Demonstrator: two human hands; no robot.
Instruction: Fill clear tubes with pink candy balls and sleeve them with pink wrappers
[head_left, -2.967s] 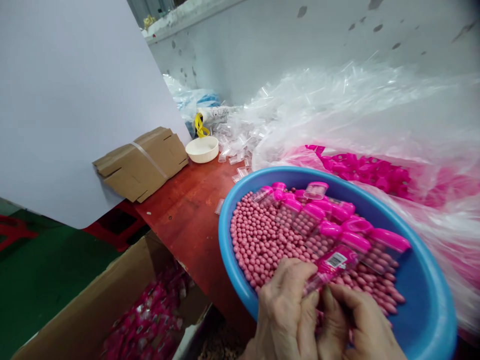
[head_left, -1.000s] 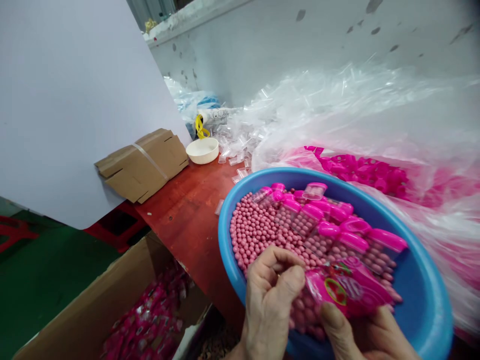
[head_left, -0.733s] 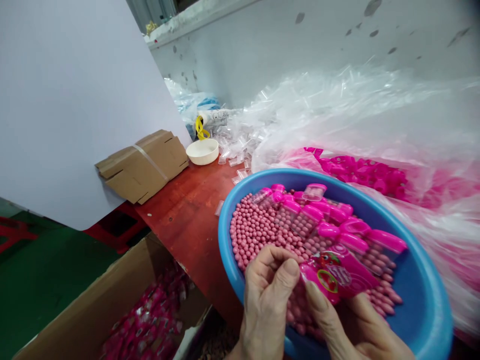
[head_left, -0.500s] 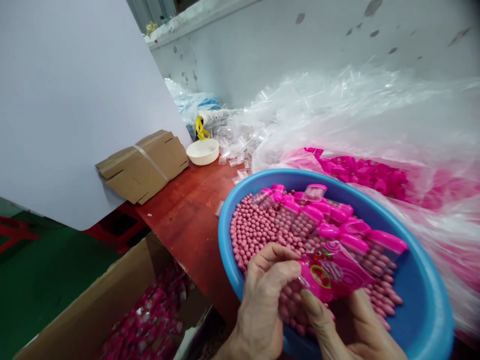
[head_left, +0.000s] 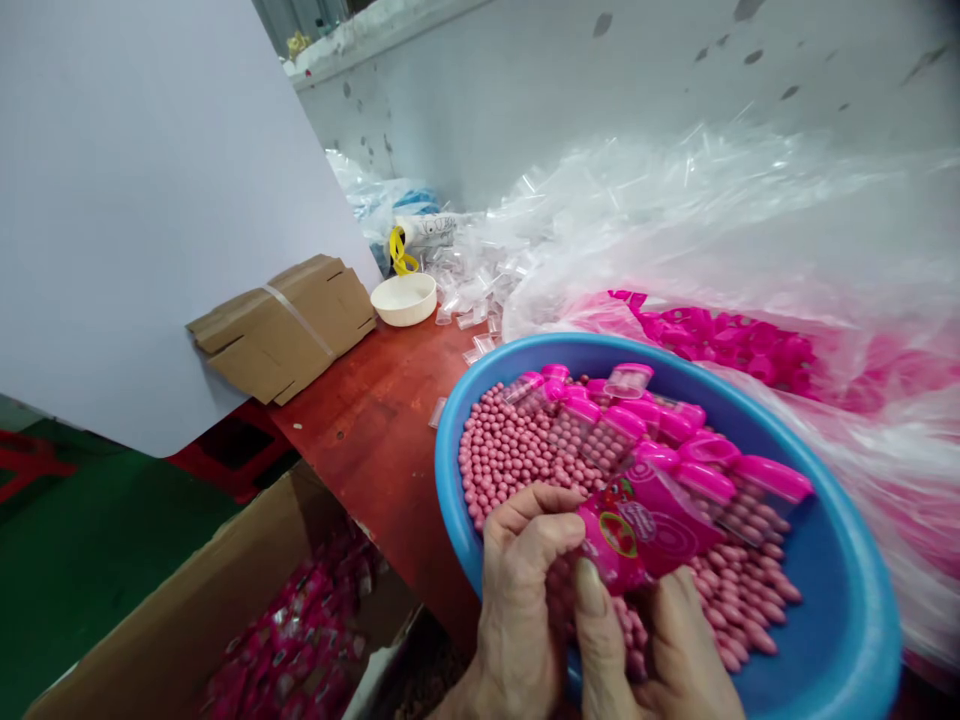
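In the head view, the printed pink packet (head_left: pixel 637 530) had been shifted a little leftward since the preceding frames, its fruit-like graphic still turned upward, and it was now held closer in to the left grip (head_left: pixel 525 590). Its position was over the right-hand part of the round blue plastic basin (head_left: pixel 862 640), above the mass of small pink beads (head_left: pixel 510 450), with one corner overlapping a row of clear, pink-capped tubes (head_left: pixel 622 425) that were laid among the beads. The left grip was nearly closed, with the curled fingers and thumb pinched against the packet's left edge. The right grip (head_left: pixel 652 640) was held partly open below the packet, its raised thumb reaching toward the lower edge and its other fingers sunk down near the beads; whether the packet was actually gripped by that hand could not be told. Beyond the basin, a heap of clear plastic sheeting (head_left: pixel 675 230) was spread with bright pink moulded pieces (head_left: pixel 720 335) gathered inside it. A red-brown wooden bench (head_left: pixel 360 430) carried a white bowl (head_left: pixel 403 300), a strapped flattened cardboard piece (head_left: pixel 281 330) and scattered small clear containers (head_left: pixel 472 310). Below the bench, at the lower left, an open cardboard box (head_left: pixel 285 520) was seen filled with pink packets (head_left: pixel 292 640), and a white board (head_left: pixel 150 200) was angled across the upper left.
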